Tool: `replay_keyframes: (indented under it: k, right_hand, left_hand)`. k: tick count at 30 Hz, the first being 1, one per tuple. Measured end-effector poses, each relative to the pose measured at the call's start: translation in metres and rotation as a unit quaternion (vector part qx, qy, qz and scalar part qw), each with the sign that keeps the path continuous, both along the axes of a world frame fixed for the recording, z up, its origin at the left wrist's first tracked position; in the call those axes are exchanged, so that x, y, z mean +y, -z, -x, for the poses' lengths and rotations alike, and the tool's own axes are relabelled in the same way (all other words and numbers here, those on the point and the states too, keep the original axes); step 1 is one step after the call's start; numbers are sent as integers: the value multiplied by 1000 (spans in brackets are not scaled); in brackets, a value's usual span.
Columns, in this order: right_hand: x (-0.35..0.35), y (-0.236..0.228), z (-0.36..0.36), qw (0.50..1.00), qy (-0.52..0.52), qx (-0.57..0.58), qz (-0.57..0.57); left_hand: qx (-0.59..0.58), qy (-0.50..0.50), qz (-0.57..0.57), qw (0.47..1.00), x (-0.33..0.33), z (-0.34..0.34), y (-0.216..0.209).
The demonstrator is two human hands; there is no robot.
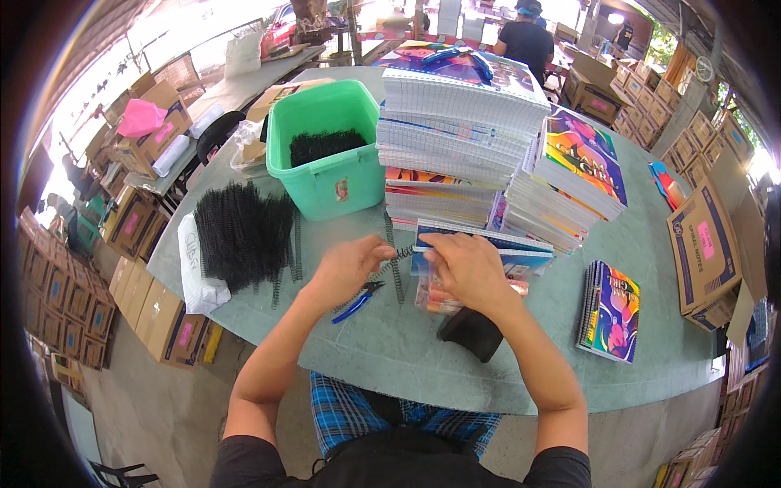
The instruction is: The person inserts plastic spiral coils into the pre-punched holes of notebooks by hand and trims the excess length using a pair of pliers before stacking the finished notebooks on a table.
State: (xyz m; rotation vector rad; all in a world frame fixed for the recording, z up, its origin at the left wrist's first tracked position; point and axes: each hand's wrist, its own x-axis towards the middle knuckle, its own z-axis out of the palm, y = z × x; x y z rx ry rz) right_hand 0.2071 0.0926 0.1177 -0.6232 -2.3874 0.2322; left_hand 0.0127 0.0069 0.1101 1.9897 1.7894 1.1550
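Observation:
In front of the tall stacks, my right hand [468, 264] is closed on the left end of a notebook [521, 246] with a blue cover edge and punched holes. Close to that end, my left hand [354, 264] pinches a thin black spiral coil [404, 253], which reaches the notebook's corner. Blue-handled cutting pliers [355, 304] lie below my left hand. Loose coils [396, 281] rest on the table beside it. Under my right forearm is a black wedge-shaped object [473, 333], next to a clear pack with orange contents [435, 297].
A green bin [325, 183] holds black coils; a heap of coils [244, 236] lies left of it. Stacks of unbound notebooks [464, 106] rise at the back. A bound notebook [610, 313] lies right, near an open carton [704, 248]. Another person [527, 45] is far behind.

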Motion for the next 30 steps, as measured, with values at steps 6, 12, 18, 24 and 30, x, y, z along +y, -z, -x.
replay_keyframes:
  k: [6,12,18,24,30]
  right_hand:
    - [4,7,14,998,32,50,-29]
    - [4,7,14,998,25,44,21]
    - [2,-5,4,990,-21,65,121]
    - [-8,-1,16,996,15,79,43]
    - [9,9,-50,994,98,44,5]
  left_hand:
    - [2,14,102,995,4,6,-23]
    - [-52,20,36,998,6,2,-19]
    - [117,10,-189,975,4,-31,9]
    - [2,108,40,993,-6,-129,118]
    - [-99,-78,-33,991,-29,-61,-11]
